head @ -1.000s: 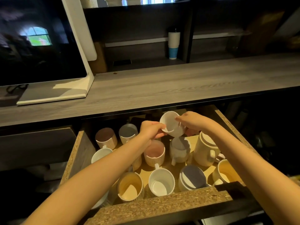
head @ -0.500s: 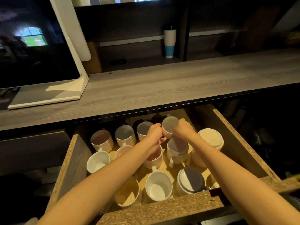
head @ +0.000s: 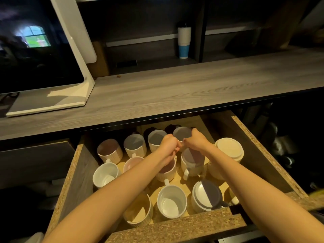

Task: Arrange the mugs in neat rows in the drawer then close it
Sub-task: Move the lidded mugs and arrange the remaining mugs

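A second ago I held the white mug [head: 182, 134] tipped up over the middle of the drawer [head: 263, 155]. Now it stands straight in the back row, just beside a striped mug [head: 157, 140]. My left hand [head: 169, 143] and right hand [head: 196, 142] both curl around it.

The left forearm [head: 122, 186] and the right forearm [head: 245, 174] are bare along all of their visible length, smooth and slender, with the wrists uncovered. The left hand [head: 169, 144] and the right hand [head: 196, 142] are bare too, with rounded knuckles; the nails are too small and dim to make out. Beside the left forearm, at the bottom edge, shows a pale patch [head: 34, 238] that may be cloth; whether it is worn cannot be told.
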